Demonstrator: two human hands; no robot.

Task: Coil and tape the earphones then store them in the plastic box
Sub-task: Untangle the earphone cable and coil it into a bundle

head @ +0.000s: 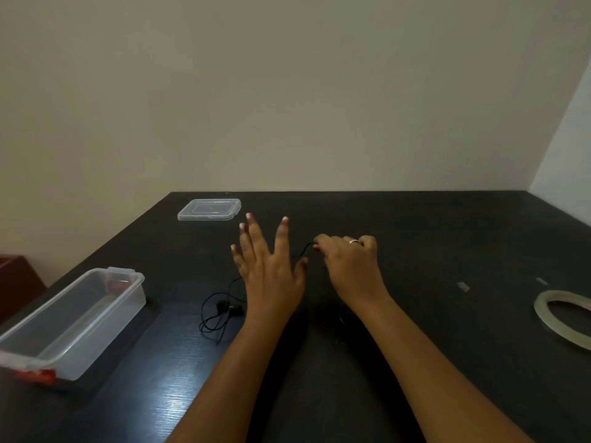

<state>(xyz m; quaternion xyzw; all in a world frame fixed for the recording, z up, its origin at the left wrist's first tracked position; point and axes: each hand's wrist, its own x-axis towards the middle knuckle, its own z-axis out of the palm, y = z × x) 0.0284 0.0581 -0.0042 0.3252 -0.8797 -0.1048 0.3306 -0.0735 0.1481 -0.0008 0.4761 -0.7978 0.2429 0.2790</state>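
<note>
Two hands over the dark table (415, 238). Nearest object: plastic box (72, 321) at my left, clear, lid off, red clips at the near end, long axis running from near-left to far-right. Earphones (220, 311) next, black thin cable, loose tangle with the earbuds lying beside my left wrist. Cable runs up from there under my left hand (271, 270), long axis going near-left to far-right toward my right. Left hand flat, fingers spread, grasping nothing. Right hand (350, 266) curled, fingertips pinching the cable end. Tape roll (563, 318) flat on the table, well apart at far right edge. Clear lid (209, 210) farthest, flat near the back edge.
</note>
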